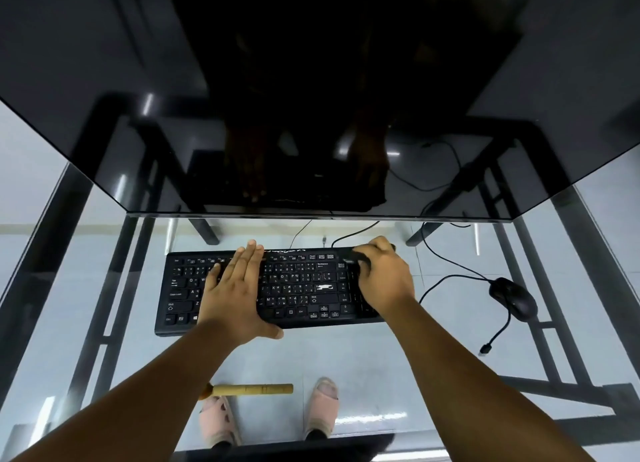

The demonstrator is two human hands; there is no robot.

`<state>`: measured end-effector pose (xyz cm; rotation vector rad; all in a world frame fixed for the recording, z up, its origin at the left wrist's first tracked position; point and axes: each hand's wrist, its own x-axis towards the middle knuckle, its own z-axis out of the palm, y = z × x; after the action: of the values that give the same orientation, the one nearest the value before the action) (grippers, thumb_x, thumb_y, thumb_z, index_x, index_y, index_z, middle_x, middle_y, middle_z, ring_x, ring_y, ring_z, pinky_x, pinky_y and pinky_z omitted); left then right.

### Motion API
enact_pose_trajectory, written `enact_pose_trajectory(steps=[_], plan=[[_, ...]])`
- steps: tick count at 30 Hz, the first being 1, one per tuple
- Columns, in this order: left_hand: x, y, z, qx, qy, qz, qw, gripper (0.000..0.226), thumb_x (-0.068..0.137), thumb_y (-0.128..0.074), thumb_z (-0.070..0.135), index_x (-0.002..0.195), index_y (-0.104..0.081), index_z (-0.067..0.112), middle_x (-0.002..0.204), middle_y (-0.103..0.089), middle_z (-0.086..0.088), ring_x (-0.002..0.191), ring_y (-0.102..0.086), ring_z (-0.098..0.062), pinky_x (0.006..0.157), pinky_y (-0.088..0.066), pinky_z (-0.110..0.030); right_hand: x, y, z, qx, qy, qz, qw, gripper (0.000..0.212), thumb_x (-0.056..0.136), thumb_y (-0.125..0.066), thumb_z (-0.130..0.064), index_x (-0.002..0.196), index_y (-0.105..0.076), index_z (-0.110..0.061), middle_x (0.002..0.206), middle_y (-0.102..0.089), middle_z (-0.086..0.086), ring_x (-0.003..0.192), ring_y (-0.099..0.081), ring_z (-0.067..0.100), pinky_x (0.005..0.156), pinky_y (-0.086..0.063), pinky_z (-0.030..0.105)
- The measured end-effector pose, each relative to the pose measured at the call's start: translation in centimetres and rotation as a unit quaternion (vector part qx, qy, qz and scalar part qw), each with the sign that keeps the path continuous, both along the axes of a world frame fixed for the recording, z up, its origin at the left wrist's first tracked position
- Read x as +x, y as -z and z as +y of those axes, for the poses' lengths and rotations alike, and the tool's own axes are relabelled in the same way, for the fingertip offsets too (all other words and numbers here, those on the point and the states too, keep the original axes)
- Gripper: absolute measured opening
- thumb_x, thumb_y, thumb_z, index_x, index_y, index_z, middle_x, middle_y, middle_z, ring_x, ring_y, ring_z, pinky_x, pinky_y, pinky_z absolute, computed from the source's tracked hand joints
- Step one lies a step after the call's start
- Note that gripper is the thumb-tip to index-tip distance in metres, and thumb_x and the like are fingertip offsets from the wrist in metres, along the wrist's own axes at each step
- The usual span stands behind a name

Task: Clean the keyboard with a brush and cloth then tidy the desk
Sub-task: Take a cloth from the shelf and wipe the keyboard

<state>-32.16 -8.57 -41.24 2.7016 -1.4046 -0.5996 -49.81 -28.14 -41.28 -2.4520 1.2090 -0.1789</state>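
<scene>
A black keyboard [298,288] lies on the glass desk [346,357] below the monitor. My left hand [235,292] presses flat on the keyboard's left half, fingers straight. My right hand [384,278] is curled over the keyboard's right end and grips a dark cloth [356,255], which shows only at the fingertips near the top right corner. A brush with a light wooden handle [252,389] lies on the glass near the front edge, its bristle end partly hidden behind my left forearm.
A large dark monitor [311,115] overhangs the back of the desk. A black mouse [514,299] with a loose cable sits at the right. Cables trail behind the keyboard. Through the glass I see the black desk frame and my feet in pink sandals [322,406].
</scene>
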Motion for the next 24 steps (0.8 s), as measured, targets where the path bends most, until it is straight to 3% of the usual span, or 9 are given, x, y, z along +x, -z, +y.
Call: enact_pose_trajectory(steps=[3,9,13,19,24], plan=[[-0.1,0.0,0.3,-0.011,-0.009,-0.008,1.0,0.15,0.046,-0.063,0.086,0.15,0.023,0.022,0.159,0.024,0.007,0.148,0.016,-0.012,0.121,0.002,-0.044,0.8,0.0,-0.3,-0.003,0.086,0.003,0.996,0.029,0.092,-0.05,-0.011,0.111,-0.067,-0.023,0.114,-0.048,-0.006,0.085,-0.061,0.026,0.067,-0.05,0.029],[0.7,-0.1,1.1,-0.036,-0.013,-0.005,0.999,0.14,0.053,-0.049,0.094,0.152,0.017,0.021,0.161,0.018,0.007,0.148,0.012,-0.01,0.121,0.003,-0.043,0.9,-0.1,0.7,0.006,-0.016,-0.014,1.0,0.031,0.091,-0.054,-0.011,0.113,-0.068,-0.027,0.11,-0.051,-0.011,0.084,-0.06,0.02,0.071,-0.053,0.029],[2.1,-0.1,2.0,-0.055,-0.034,-0.003,0.998,0.13,0.058,-0.036,0.096,0.154,0.008,0.02,0.163,0.008,0.005,0.15,0.005,-0.013,0.121,0.002,-0.044,0.7,0.0,-0.1,0.004,0.093,-0.004,0.996,0.029,0.091,-0.05,-0.009,0.109,-0.068,-0.023,0.113,-0.049,-0.008,0.082,-0.06,0.023,0.065,-0.047,0.027],[3.5,0.0,2.8,-0.025,-0.024,0.007,0.999,0.137,0.052,-0.05,0.093,0.154,0.007,0.021,0.162,0.01,0.006,0.149,0.008,-0.013,0.121,0.003,-0.045,1.9,-0.1,1.0,0.031,0.026,-0.017,0.999,0.028,0.091,-0.053,-0.012,0.108,-0.069,-0.028,0.107,-0.051,-0.011,0.082,-0.06,0.02,0.072,-0.05,0.028],[5.1,0.3,3.6,0.005,0.01,0.017,1.0,0.143,0.047,-0.056,0.091,0.154,0.01,0.024,0.162,0.014,0.007,0.148,0.013,-0.011,0.121,0.005,-0.046,4.0,-0.8,2.2,0.057,0.121,-0.071,0.988,0.024,0.093,-0.054,-0.019,0.112,-0.068,-0.019,0.112,-0.054,-0.001,0.087,-0.059,0.021,0.075,-0.045,0.027]])
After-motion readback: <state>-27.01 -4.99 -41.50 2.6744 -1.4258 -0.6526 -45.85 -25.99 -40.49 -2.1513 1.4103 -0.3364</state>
